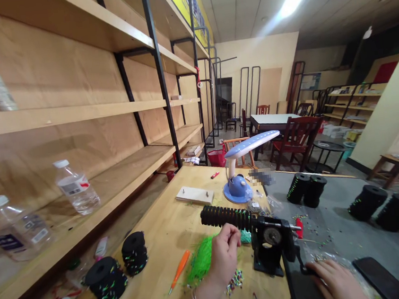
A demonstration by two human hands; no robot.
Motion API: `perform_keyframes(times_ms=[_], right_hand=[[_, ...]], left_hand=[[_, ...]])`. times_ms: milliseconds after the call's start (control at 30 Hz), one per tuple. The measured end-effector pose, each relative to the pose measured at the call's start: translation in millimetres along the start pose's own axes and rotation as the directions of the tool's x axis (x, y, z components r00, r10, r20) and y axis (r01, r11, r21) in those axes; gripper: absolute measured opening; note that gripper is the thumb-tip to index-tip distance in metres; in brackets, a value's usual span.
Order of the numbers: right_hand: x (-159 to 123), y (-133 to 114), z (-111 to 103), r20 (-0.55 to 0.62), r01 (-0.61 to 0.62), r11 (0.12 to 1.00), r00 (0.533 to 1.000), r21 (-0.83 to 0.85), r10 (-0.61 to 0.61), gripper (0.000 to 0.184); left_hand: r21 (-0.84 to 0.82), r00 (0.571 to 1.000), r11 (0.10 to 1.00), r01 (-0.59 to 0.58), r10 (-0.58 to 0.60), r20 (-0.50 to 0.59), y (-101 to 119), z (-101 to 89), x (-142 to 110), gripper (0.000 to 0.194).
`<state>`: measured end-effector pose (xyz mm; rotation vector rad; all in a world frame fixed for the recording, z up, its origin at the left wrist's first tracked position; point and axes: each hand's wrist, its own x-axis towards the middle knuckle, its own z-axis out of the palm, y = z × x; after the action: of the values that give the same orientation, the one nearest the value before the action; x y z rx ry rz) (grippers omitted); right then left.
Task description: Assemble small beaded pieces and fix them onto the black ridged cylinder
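Observation:
A black hand-cranked winder (pixel 267 251) stands on the wooden table, with a row of black ridged foam discs (pixel 224 216) on its shaft. Just below the discs, my left hand (pixel 226 249) is closed in a pinch; whatever is between its fingertips is too small to make out. At the lower right, my right hand (pixel 336 280) is closed around the winder's crank handle (pixel 307 269). Bright green strands (pixel 201 258) lie beside my left wrist, along with an orange pointed tool (pixel 180 268). Small coloured beads (pixel 235 282) are scattered under the left hand.
A blue desk lamp (pixel 237 190) stands behind the winder, near a white board with two pegs (pixel 195 195). Stacks of black foam spools sit at left (pixel 104 281) and on the grey mat (pixel 365 203). Shelves (pixel 127 176) with bottles (pixel 77 188) run along the left.

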<state>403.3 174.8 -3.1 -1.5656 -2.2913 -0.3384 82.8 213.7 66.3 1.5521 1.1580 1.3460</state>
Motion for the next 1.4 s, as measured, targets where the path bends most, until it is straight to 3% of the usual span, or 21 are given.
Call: perform_keyframes(times_ms=[300, 633, 867, 1400], right_hand=[[-6.4, 1.5, -5.0, -0.135, 0.077, 0.995, 0.987, -0.055, -0.084, 0.019], [-3.9, -2.5, -25.3, -0.175, 0.126, 0.989, 0.975, -0.081, -0.138, 0.017], [-5.3, -5.7, -27.6, -0.188, 0.093, 0.994, 0.977, -0.061, -0.103, 0.018], [-5.0, -11.1, -34.3, -0.096, -0.014, 0.999, 0.995, 0.039, 0.018, 0.024]], left_hand=[[0.077, 0.997, 0.994, -0.073, 0.074, -0.015, -0.4, -1.8, -0.3, 0.018], [0.150, 0.993, 0.982, -0.114, 0.115, 0.000, 1.8, -3.8, -0.1, 0.020], [0.157, 0.992, 0.980, -0.124, 0.125, 0.002, 2.1, -3.8, -1.0, 0.021], [0.230, 0.990, 0.964, -0.132, 0.140, -0.018, 12.0, -5.9, -1.3, 0.019]])
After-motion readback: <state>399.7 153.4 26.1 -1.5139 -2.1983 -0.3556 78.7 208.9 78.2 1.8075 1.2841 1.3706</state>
